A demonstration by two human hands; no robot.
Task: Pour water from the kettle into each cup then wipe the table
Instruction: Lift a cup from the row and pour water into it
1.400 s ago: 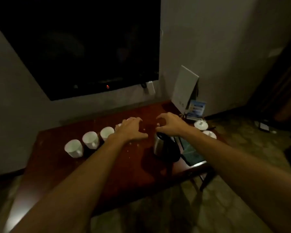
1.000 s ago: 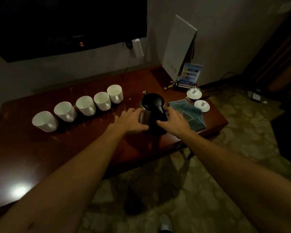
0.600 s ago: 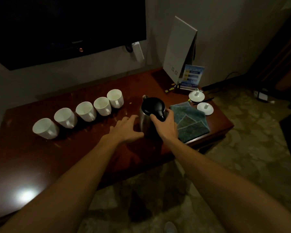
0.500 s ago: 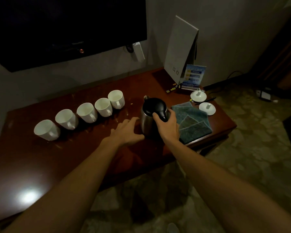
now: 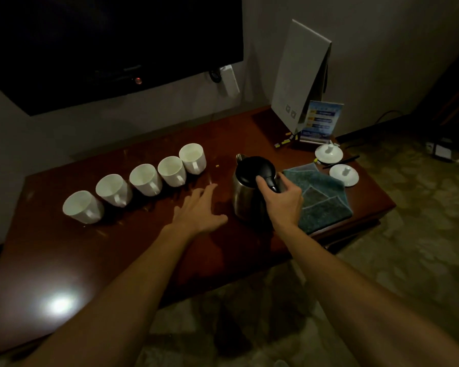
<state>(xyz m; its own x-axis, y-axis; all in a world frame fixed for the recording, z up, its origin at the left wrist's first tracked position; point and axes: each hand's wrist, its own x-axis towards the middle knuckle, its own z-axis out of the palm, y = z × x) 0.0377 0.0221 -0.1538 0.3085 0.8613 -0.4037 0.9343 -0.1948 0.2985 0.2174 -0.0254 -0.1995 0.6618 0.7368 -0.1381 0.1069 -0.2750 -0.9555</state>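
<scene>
Across the middle of the frame stretches a dark reddish-brown polished wooden table, a bright spot of light glaring off it at the lower left. Above it, at the upper left, a large black flat screen hangs on the grey wall. At the upper right a tall white folded card stands on the table's far corner, a small blue printed sign just in front of it. Right of centre lies a folded teal cloth, near the table's right edge. The steel kettle with a black lid and handle stands on the table just left of the cloth. The right hand curls around the kettle's black handle, thumb on top. The left hand lies flat with spread, straight fingers on the table beside the kettle, holding nothing. Five white ceramic cups run in a diagonal row at centre left. Two round white lids sit beyond the cloth.
</scene>
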